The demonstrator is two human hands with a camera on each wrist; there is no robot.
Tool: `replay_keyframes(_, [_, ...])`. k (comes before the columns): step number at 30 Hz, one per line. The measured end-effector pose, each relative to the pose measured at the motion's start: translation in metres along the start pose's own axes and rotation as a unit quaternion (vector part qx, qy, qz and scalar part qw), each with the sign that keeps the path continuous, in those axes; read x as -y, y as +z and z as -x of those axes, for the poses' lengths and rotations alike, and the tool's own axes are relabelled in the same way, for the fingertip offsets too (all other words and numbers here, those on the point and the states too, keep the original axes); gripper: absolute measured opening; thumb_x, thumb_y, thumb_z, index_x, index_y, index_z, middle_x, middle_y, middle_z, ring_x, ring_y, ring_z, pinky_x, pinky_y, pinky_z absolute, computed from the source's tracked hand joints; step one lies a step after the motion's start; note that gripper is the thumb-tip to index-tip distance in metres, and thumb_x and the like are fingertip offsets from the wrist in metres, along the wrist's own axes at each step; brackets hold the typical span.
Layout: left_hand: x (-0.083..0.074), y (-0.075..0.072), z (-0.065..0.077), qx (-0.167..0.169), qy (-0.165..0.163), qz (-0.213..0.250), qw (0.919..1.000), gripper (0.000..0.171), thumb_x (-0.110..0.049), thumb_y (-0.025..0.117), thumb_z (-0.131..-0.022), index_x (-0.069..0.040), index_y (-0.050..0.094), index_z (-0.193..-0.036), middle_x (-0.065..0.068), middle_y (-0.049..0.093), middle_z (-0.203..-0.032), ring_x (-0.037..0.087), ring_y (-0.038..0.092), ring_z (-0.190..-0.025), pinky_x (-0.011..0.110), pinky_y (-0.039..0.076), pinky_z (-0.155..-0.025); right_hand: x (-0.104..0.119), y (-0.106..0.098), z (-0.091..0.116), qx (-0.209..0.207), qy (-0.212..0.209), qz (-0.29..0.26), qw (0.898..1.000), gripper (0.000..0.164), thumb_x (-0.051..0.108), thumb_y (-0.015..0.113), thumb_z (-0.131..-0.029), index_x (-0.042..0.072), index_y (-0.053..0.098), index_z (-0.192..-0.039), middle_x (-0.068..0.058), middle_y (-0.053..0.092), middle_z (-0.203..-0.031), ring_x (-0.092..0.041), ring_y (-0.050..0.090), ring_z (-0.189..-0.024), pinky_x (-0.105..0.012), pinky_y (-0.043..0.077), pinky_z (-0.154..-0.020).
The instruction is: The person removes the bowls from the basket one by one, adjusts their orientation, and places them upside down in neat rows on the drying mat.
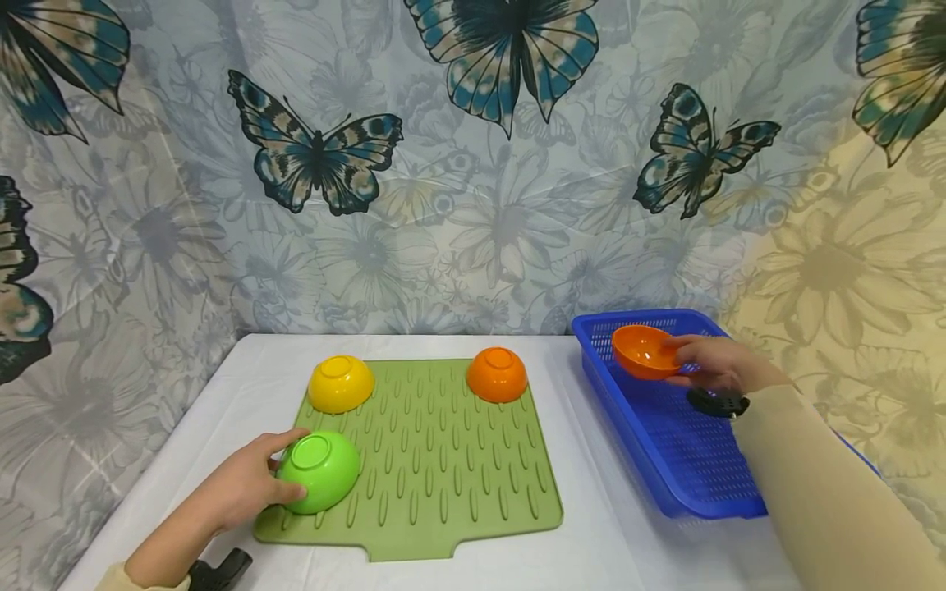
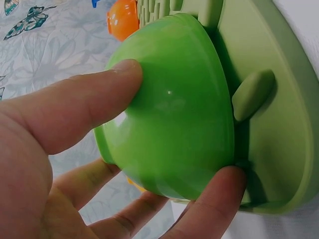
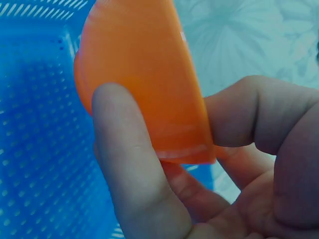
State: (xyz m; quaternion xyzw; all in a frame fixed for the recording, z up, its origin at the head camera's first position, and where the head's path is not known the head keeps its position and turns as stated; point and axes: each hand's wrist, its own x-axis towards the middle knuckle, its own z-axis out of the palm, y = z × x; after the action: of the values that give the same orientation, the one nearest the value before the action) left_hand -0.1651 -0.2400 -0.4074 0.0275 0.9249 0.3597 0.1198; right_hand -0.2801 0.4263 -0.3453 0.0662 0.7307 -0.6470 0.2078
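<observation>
A green bowl sits upside down at the front left corner of the green ridged mat. My left hand grips it from the left side. In the left wrist view, the thumb lies on the bowl's wall and a fingertip is right at its rim, close to the mat. Over the far part of the blue basket, my right hand holds a small orange bowl by its edge. The right wrist view has the bowl's wall pinched between thumb and fingers.
An upturned yellow bowl stands at the mat's back left corner. Another orange bowl is upside down at the back right. White cloth covers the table, and a butterfly-print curtain hangs close behind it.
</observation>
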Motion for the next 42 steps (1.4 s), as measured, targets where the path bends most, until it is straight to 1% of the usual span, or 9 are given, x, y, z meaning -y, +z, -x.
replay_keyframes(2, [0.001, 0.000, 0.000, 0.000, -0.002, 0.002, 1.0000, 0.091, -0.022, 0.091, -0.072, -0.004, 0.046, -0.148, 0.028, 0.046, -0.140, 0.042, 0.053, -0.113, 0.047, 0.054, -0.076, 0.004, 0.001, 0.007, -0.006, -0.004, -0.015, 1.000, 0.068, -0.012, 0.042, -0.093, -0.008, 0.010, -0.153, -0.023, 0.026, -0.134, -0.023, 0.062, -0.092, -0.038, 0.054, -0.088])
replay_keyframes(4, [0.001, 0.001, 0.000, 0.002, -0.002, 0.002, 1.0000, 0.091, -0.022, 0.091, -0.072, -0.004, 0.046, -0.148, 0.028, 0.046, -0.140, 0.041, 0.053, -0.112, 0.046, 0.054, -0.076, 0.007, 0.003, 0.014, -0.010, -0.007, -0.042, 0.999, 0.063, -0.012, 0.044, -0.093, -0.002, 0.023, -0.151, -0.020, 0.031, -0.130, -0.025, 0.063, -0.092, -0.040, 0.055, -0.088])
replay_keyframes(8, [0.002, 0.000, 0.000, 0.003, 0.001, 0.000, 1.0000, 0.091, -0.022, 0.091, -0.072, -0.004, 0.045, -0.149, 0.027, 0.046, -0.139, 0.041, 0.054, -0.112, 0.046, 0.053, -0.075, 0.013, 0.008, 0.027, -0.004, -0.015, -0.089, 0.996, 0.042, -0.013, 0.046, -0.092, 0.012, 0.057, -0.124, -0.016, 0.037, -0.124, -0.029, 0.064, -0.092, -0.042, 0.056, -0.085])
replay_keyframes(12, [0.001, -0.001, -0.001, 0.003, 0.004, -0.005, 1.0000, 0.091, -0.023, 0.090, -0.072, -0.004, 0.045, -0.149, 0.028, 0.046, -0.139, 0.041, 0.054, -0.111, 0.047, 0.053, -0.075, 0.018, 0.016, 0.035, -0.007, -0.020, -0.107, 0.994, 0.043, -0.013, 0.047, -0.092, 0.022, 0.069, -0.101, -0.015, 0.039, -0.123, -0.030, 0.065, -0.091, -0.041, 0.057, -0.083])
replay_keyframes(24, [0.001, 0.000, 0.001, 0.006, 0.006, -0.010, 0.9999, 0.090, -0.024, 0.089, -0.075, -0.004, 0.043, -0.150, 0.029, 0.044, -0.140, 0.041, 0.053, -0.112, 0.048, 0.053, -0.076, 0.020, 0.057, 0.061, -0.002, -0.069, -0.110, 0.991, 0.045, -0.012, 0.048, -0.093, 0.022, 0.072, -0.109, -0.015, 0.033, -0.133, -0.029, 0.065, -0.094, -0.041, 0.057, -0.083])
replay_keyframes(32, [0.000, 0.001, 0.002, 0.005, 0.006, -0.013, 0.9999, 0.090, -0.024, 0.089, -0.075, -0.004, 0.043, -0.150, 0.029, 0.044, -0.141, 0.042, 0.052, -0.114, 0.049, 0.053, -0.077, 0.018, 0.093, 0.081, 0.003, -0.126, -0.053, 0.991, 0.044, -0.007, 0.050, -0.095, 0.023, 0.070, -0.120, -0.015, 0.033, -0.136, -0.025, 0.062, -0.100, -0.042, 0.057, -0.084])
replay_keyframes(38, [0.000, 0.003, 0.002, 0.008, -0.002, -0.009, 0.9999, 0.092, -0.025, 0.089, -0.075, -0.005, 0.042, -0.151, 0.029, 0.041, -0.142, 0.045, 0.051, -0.116, 0.050, 0.053, -0.078, 0.018, 0.125, 0.095, -0.007, -0.141, -0.026, 0.990, 0.047, -0.005, 0.050, -0.094, 0.019, 0.063, -0.132, -0.022, 0.023, -0.150, -0.028, 0.062, -0.104, -0.047, 0.055, -0.086])
replay_keyframes(40, [-0.001, 0.003, 0.002, 0.008, -0.002, -0.017, 0.9998, 0.092, -0.026, 0.088, -0.075, -0.005, 0.041, -0.151, 0.030, 0.041, -0.143, 0.047, 0.050, -0.117, 0.052, 0.052, -0.080, 0.017, 0.134, 0.097, -0.008, -0.146, -0.022, 0.989, 0.048, -0.005, 0.050, -0.094, 0.015, 0.060, -0.137, -0.024, 0.021, -0.152, -0.029, 0.062, -0.105, -0.047, 0.055, -0.087])
replay_keyframes(42, [-0.004, 0.003, 0.004, 0.006, 0.007, -0.053, 0.9986, 0.090, -0.028, 0.086, -0.077, -0.003, 0.040, -0.151, 0.033, 0.040, -0.142, 0.050, 0.050, -0.117, 0.058, 0.050, -0.082, 0.017, 0.143, 0.098, -0.012, -0.147, -0.021, 0.989, 0.049, -0.005, 0.050, -0.094, 0.011, 0.057, -0.140, -0.025, 0.020, -0.154, -0.030, 0.061, -0.105, -0.047, 0.055, -0.086])
